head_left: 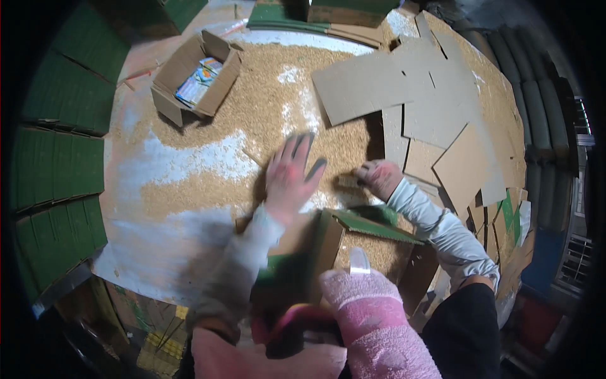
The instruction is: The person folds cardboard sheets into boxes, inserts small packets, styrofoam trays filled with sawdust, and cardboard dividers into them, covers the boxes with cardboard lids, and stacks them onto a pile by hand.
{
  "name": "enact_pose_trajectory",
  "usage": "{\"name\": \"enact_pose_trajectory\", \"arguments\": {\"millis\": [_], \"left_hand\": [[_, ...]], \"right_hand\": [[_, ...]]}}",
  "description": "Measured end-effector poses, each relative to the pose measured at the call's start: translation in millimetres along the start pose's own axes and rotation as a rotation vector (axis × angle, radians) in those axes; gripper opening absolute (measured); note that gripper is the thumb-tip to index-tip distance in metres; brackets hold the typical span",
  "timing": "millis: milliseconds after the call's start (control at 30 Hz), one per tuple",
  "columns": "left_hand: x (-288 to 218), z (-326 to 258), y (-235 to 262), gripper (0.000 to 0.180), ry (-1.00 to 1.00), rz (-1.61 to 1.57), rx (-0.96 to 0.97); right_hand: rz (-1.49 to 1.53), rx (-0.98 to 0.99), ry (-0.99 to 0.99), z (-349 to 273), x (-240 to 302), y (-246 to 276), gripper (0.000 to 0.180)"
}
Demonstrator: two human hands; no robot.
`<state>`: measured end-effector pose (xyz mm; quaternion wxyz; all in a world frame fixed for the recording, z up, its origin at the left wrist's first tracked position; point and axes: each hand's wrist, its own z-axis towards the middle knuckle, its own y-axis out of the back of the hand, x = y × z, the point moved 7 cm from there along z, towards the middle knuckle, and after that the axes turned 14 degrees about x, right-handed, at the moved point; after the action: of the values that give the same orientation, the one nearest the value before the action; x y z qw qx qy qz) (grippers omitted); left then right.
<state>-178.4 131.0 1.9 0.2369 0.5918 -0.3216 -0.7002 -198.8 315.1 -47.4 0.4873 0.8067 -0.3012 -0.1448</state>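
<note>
My left hand (289,175), blurred by motion, is spread open with its fingers apart just above a layer of tan granules (265,114) that covers the table. My right hand (379,177) rests on the granules a little to the right, fingers curled into a fist; whether it holds any I cannot tell. Just below both hands stands an open cardboard box with green flaps (372,226), and granules lie inside it. A pink fuzzy garment (372,316) fills the lower foreground.
A small open carton with colourful packets (197,79) sits at the back left. Flat brown cardboard sheets (416,95) overlap at the back right. Stacks of green flat cartons (57,164) line the left edge. Bare pale tabletop (164,234) shows at front left.
</note>
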Motion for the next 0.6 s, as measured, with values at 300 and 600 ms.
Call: {"name": "enact_pose_trajectory", "arguments": {"millis": [300, 600], "left_hand": [[-8, 147, -66, 0.044, -0.217, 0.69, 0.011], [12, 126, -38, 0.074, 0.079, 0.693, 0.155]], "right_hand": [[0.037, -0.238, 0.043, -167, 111, 97, 0.022], [0.63, -0.674, -0.407, -273, 123, 62, 0.037]]}}
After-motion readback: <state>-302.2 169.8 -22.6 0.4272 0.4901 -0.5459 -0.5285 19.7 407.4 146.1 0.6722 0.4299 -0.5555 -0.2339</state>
